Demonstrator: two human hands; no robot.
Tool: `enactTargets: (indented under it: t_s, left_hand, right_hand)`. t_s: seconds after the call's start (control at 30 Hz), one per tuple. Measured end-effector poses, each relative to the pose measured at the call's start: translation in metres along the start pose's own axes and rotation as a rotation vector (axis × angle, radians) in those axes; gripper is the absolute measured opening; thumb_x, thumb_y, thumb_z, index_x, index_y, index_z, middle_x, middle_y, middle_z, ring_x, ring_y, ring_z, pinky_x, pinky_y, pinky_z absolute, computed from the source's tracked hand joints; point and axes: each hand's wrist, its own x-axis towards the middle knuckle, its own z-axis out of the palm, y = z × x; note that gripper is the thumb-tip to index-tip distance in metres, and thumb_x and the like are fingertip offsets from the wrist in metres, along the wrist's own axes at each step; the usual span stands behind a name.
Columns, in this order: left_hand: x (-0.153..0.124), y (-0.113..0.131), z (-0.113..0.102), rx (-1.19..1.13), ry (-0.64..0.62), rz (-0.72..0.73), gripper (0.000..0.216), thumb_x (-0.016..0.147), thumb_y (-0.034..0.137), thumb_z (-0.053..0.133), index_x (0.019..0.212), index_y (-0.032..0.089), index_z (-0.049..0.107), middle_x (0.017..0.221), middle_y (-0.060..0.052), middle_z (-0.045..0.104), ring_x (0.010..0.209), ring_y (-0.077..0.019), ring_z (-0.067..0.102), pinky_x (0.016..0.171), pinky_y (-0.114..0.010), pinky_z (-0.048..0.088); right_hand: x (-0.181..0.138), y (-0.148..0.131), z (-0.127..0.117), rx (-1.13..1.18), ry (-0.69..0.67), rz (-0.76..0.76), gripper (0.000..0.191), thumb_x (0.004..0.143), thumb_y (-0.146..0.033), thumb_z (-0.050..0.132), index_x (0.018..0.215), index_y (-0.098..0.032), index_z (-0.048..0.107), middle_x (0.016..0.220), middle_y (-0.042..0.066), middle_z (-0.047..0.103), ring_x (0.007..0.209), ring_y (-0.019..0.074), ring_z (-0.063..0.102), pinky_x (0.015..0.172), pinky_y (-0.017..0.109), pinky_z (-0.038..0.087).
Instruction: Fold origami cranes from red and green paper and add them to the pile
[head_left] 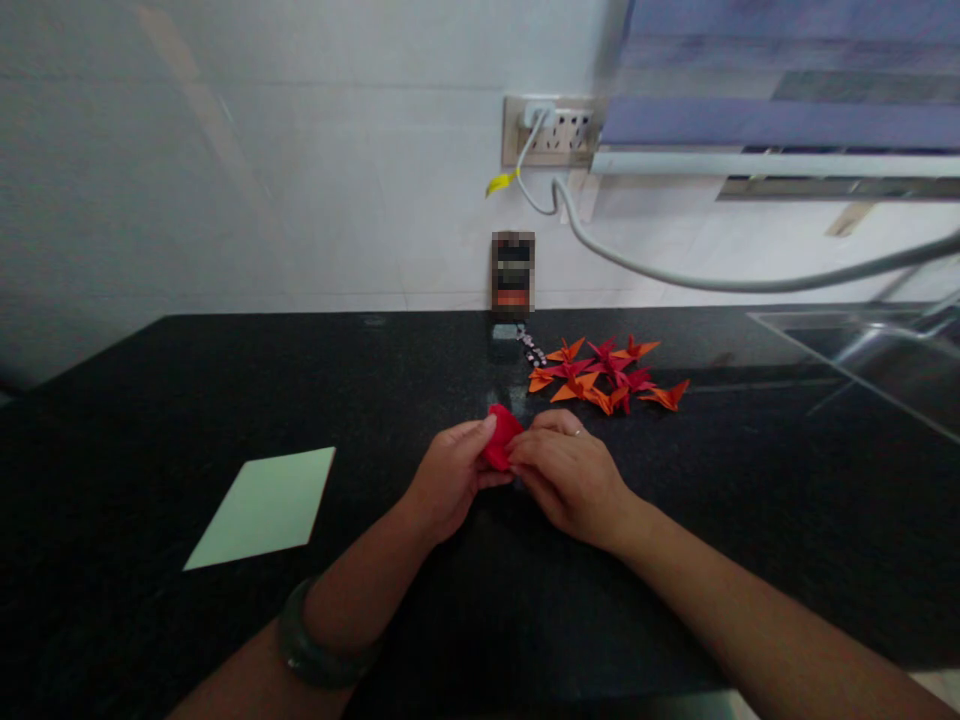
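Both hands meet at the middle of the black table (150, 400), and between them sits a small piece of red paper (501, 432), already partly folded and held just above or on the surface (which of the two cannot be told from this angle). The left hand (450, 475) pinches it from the left with the thumb on top, and the right hand (571, 478) closes on it from the right, fingers curled over its lower edge; a ring (577, 432) shows on one finger, and a dark bracelet (319, 650) sits on the left wrist. Just beyond the hands lies a loose cluster of folded red and orange paper figures (604, 375), and well apart to the left a pale green sheet (262, 508) lies flat. Against the wall stands a small blurred object (513, 272), with a socket strip (555, 130) above it and a grey cable (675, 275) trailing off to the right. The work looks to be a crease on a small, thick bundle, so it likely pays to line the edges up first, hold one side firm with the left thumb, and press the fold down against the table with a fingertip rather than in the air.
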Motion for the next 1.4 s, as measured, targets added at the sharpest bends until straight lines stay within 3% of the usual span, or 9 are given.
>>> enactTargets:
  t_s: [0.13, 0.43, 0.7, 0.93, 1.13, 1.27, 1.4]
  left_hand:
    - [-0.001, -0.003, 0.0, 0.014, -0.045, 0.035, 0.025, 0.075, 0.036, 0.056, 0.072, 0.011, 0.057, 0.062, 0.0, 0.056, 0.054, -0.0076, 0.051, 0.054, -0.021, 0.045]
    - [0.001, -0.007, 0.001, 0.027, 0.018, 0.091, 0.029, 0.072, 0.04, 0.058, 0.066, 0.013, 0.053, 0.055, 0.002, 0.05, 0.049, -0.0074, 0.045, 0.05, -0.021, 0.036]
    - [0.001, -0.004, 0.0, 0.038, -0.005, 0.069, 0.032, 0.071, 0.045, 0.058, 0.069, 0.013, 0.053, 0.057, 0.003, 0.05, 0.051, -0.0086, 0.047, 0.053, -0.024, 0.04]
    - [0.002, -0.006, -0.002, 0.035, 0.03, 0.082, 0.031, 0.072, 0.04, 0.059, 0.059, 0.013, 0.05, 0.049, 0.004, 0.048, 0.05, -0.0089, 0.049, 0.052, -0.022, 0.041]
    - [0.002, 0.002, -0.003, -0.164, -0.042, -0.008, 0.022, 0.083, 0.027, 0.046, 0.076, 0.01, 0.058, 0.062, -0.004, 0.062, 0.054, -0.0114, 0.059, 0.055, -0.024, 0.049]
    - [0.002, 0.0, -0.004, -0.168, -0.133, -0.04, 0.017, 0.081, 0.023, 0.051, 0.084, 0.009, 0.06, 0.072, -0.006, 0.065, 0.063, -0.0107, 0.062, 0.061, -0.021, 0.05]
    - [0.0, -0.005, -0.003, -0.105, -0.182, -0.005, 0.023, 0.075, 0.032, 0.06, 0.082, 0.01, 0.059, 0.07, -0.002, 0.061, 0.062, -0.009, 0.059, 0.061, -0.02, 0.048]
  right_hand:
    - [-0.002, -0.002, 0.002, -0.058, 0.006, -0.017, 0.014, 0.083, -0.018, 0.049, 0.088, -0.019, 0.062, 0.082, 0.004, 0.066, 0.079, 0.0155, 0.054, 0.076, 0.031, 0.043]
    - [0.001, -0.011, 0.009, -0.141, -0.072, -0.042, 0.021, 0.082, -0.014, 0.046, 0.076, -0.018, 0.065, 0.073, 0.005, 0.063, 0.072, 0.0165, 0.049, 0.068, 0.031, 0.044]
    - [-0.001, -0.011, 0.006, -0.088, -0.017, 0.031, 0.015, 0.082, -0.019, 0.049, 0.08, -0.017, 0.064, 0.099, 0.005, 0.065, 0.079, 0.0176, 0.048, 0.071, 0.032, 0.044]
    - [0.0, -0.014, 0.01, -0.09, -0.074, 0.001, 0.014, 0.082, -0.015, 0.049, 0.08, -0.017, 0.063, 0.089, 0.003, 0.068, 0.072, 0.0169, 0.052, 0.066, 0.031, 0.042]
    - [-0.003, -0.008, 0.01, 0.047, 0.079, 0.126, 0.014, 0.08, -0.014, 0.05, 0.091, -0.017, 0.058, 0.092, 0.005, 0.067, 0.075, 0.0161, 0.055, 0.072, 0.033, 0.043]
    - [-0.003, -0.008, 0.007, 0.099, 0.221, 0.21, 0.011, 0.078, -0.012, 0.051, 0.085, -0.018, 0.057, 0.083, 0.004, 0.067, 0.073, 0.0157, 0.055, 0.07, 0.032, 0.043]
    - [-0.001, -0.011, 0.004, 0.082, 0.157, 0.164, 0.01, 0.077, -0.012, 0.05, 0.082, -0.018, 0.057, 0.079, 0.003, 0.066, 0.069, 0.0145, 0.054, 0.069, 0.031, 0.043]
